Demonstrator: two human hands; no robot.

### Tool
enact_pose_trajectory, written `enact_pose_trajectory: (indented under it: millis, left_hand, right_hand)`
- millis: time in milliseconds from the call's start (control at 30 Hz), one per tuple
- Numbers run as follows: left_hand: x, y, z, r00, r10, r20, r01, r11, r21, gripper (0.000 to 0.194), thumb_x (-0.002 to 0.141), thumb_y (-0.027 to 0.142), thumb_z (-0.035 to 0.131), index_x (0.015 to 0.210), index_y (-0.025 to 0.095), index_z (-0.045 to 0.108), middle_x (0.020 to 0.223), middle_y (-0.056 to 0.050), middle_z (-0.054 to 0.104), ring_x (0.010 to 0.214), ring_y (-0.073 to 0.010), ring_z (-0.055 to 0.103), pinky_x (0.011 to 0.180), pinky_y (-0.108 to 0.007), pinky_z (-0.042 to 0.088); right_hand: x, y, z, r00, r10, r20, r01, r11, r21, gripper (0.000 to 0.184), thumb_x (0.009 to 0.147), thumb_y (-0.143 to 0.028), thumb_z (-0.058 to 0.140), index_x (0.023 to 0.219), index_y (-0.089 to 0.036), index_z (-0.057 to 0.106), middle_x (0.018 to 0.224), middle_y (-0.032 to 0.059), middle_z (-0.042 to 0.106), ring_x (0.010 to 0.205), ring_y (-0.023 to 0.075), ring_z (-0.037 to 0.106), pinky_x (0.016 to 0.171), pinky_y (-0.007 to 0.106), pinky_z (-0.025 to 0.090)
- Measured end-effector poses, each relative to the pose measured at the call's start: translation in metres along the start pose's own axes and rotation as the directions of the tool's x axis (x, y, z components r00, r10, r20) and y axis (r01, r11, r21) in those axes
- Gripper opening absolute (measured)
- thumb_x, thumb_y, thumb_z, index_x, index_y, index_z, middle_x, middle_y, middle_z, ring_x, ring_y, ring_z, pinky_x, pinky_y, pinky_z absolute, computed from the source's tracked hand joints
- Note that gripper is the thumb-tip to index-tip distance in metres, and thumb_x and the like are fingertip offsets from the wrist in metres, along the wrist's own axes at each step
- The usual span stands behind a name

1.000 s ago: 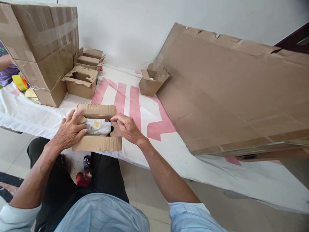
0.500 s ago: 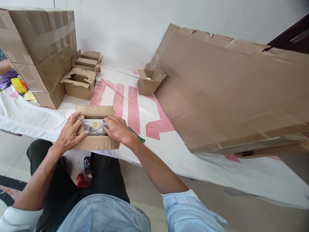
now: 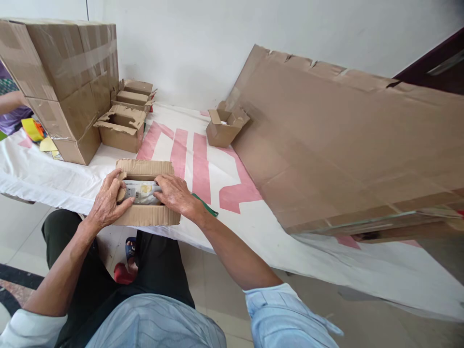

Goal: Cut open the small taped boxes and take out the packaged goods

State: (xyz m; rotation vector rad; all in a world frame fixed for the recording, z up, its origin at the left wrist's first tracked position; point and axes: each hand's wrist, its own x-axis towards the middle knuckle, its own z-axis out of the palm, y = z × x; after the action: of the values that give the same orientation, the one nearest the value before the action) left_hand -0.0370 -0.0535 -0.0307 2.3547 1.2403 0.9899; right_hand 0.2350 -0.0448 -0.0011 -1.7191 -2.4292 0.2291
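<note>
A small open cardboard box [image 3: 147,216] sits at the near edge of the white and pink cloth [image 3: 203,164]. Inside lies a white packet [image 3: 142,190] with print on it. My left hand [image 3: 107,203] lies over the box's left end, fingers bent onto the side flap and the packet's end. My right hand [image 3: 176,193] presses flat on the box's right side flap, fingertips touching the packet. A green strip [image 3: 206,205] shows on the cloth beside my right wrist.
Large taped cartons [image 3: 61,77] stand at the far left with several small open boxes [image 3: 121,126] beside them. Another small box [image 3: 224,126] sits mid-table. A big flat cardboard sheet [image 3: 348,145] leans at the right. Another person's arm [image 3: 10,101] shows at far left, by a yellow tape roll [image 3: 31,129].
My right hand came down from the box's right flap onto the packet and now presses flat. The left hand curled tighter over the left end. The packet sits lower in the box.
</note>
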Motion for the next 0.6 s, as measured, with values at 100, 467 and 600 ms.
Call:
enact_pose_trajectory:
  millis: [100,467,600]
  left_hand:
    - [0.000,-0.001,0.001,1.000,0.010,-0.003,-0.010,1.000,-0.006,0.029,0.105,0.047,0.069,0.117,0.025,0.057,0.175,-0.026,0.048,0.167,-0.0428,0.048,0.134,-0.067,0.047]
    - [-0.002,-0.001,0.004,1.000,0.000,-0.018,0.000,1.000,0.001,0.028,0.104,0.044,0.070,0.120,0.025,0.058,0.176,-0.024,0.048,0.170,-0.0406,0.046,0.136,-0.062,0.046]
    - [-0.003,-0.002,0.004,1.000,-0.009,-0.019,0.009,1.000,0.003,0.031,0.102,0.043,0.072,0.123,0.024,0.059,0.175,-0.025,0.048,0.169,-0.0415,0.047,0.136,-0.061,0.046]
  right_hand:
    - [0.002,0.002,0.006,0.998,-0.030,-0.053,0.032,0.998,0.051,0.027,0.106,-0.025,0.081,0.132,-0.024,0.074,0.137,0.0150,0.081,0.130,0.0329,0.074,0.106,0.043,0.058]
    - [0.006,-0.007,0.001,0.998,-0.040,-0.046,0.044,0.994,0.098,0.016,0.106,-0.022,0.080,0.120,-0.023,0.075,0.130,0.0109,0.081,0.125,0.0292,0.074,0.100,0.038,0.056]
    - [0.006,-0.012,0.000,0.994,-0.075,-0.078,0.082,0.992,0.097,0.010,0.103,-0.021,0.083,0.109,-0.021,0.076,0.124,0.0120,0.081,0.124,0.0301,0.072,0.102,0.039,0.054]
